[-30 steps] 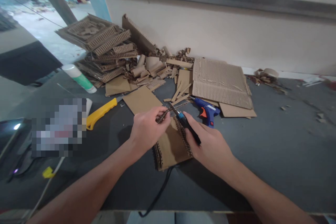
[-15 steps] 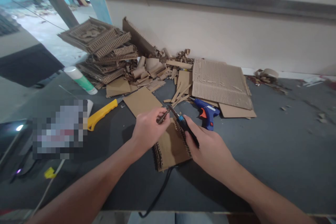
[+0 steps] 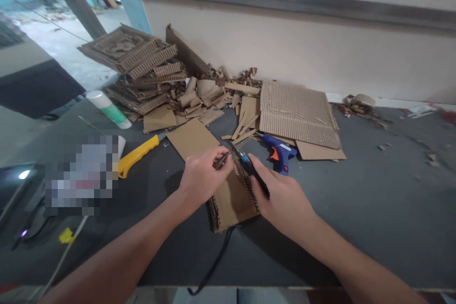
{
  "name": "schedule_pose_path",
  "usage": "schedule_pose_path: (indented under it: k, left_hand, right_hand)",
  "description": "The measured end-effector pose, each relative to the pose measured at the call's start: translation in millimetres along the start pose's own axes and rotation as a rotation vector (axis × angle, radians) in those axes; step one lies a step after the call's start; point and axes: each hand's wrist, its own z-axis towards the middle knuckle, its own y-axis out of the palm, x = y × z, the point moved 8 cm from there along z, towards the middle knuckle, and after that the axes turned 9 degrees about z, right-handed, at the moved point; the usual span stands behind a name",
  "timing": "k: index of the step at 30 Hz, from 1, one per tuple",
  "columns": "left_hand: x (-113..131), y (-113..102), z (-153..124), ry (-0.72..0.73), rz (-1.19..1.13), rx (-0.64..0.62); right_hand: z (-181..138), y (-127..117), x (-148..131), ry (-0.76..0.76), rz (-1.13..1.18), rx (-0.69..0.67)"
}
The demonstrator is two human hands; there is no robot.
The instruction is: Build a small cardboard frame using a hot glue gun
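Observation:
My left hand [image 3: 204,171] pinches a small strip of corrugated cardboard [image 3: 221,159] between thumb and fingers. My right hand [image 3: 281,199] is wrapped around the dark handle of a utility knife [image 3: 253,171] with a blue collar. Its narrow blade points up and left, with the tip close to the strip; whether they touch I cannot tell. Below both hands lies a stack of cut cardboard pieces [image 3: 233,204] with ragged corrugated edges, partly hidden by the hands. A black cord [image 3: 213,266] runs from beneath this stack toward the table's front edge.
Right of the knife lies a blue glue gun [image 3: 281,152]. Behind it are corrugated sheets [image 3: 299,114]. At left are a yellow-handled knife [image 3: 138,154], a white-green tube [image 3: 109,109] and a tall cardboard pile [image 3: 142,61]. Cardboard scraps [image 3: 203,95] litter the back along the wall.
The strip in my left hand has tilted slightly, and the knife tip has shifted a little beside it. Both hands stay almost in place.

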Motion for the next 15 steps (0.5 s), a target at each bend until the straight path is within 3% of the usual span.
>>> schedule_pose_path:
  k: [9, 15]
  left_hand:
    - [-17, 2, 9, -0.162, -0.116, -0.062]
    - [-12, 3, 5, -0.058, -0.070, -0.020]
  right_hand:
    - [-2, 0, -2, 0.011, 0.000, -0.024]
    - [-2, 4, 0, 0.033, 0.038, -0.065]
